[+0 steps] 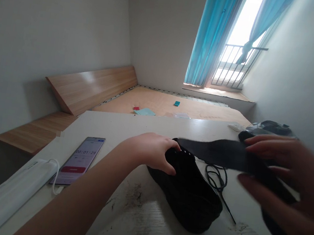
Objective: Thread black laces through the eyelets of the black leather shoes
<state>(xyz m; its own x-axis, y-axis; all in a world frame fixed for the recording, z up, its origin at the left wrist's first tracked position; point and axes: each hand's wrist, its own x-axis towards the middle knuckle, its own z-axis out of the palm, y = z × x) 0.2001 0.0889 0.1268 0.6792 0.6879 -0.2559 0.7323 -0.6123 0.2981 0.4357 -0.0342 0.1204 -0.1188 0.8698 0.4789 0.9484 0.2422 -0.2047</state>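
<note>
Two hands at work over a white tabletop [132, 124]: the left hand [155, 150] curls over the heel opening of a black shoe [190, 194], fingers hooked on its rim and gripping it. The right hand [284, 166], blurred, clasps a dark insole [222, 153] between thumb below and fingers above. The shoe rests on the tabletop near the middle of the view, its toe pointing toward 5 o'clock. The insole stretches just above it, running from the shoe's opening out toward 3 o'clock. A loose black lace [218, 178] lies on the tabletop just beside the shoe at its 2 o'clock. At 9 o'clock from the shoe, a phone [81, 159] lies face up showing a timer, with a white corded strip [8, 194] beyond it at 8 o'clock. Blue curtains [212, 35] hang at 12 o'clock.
</note>
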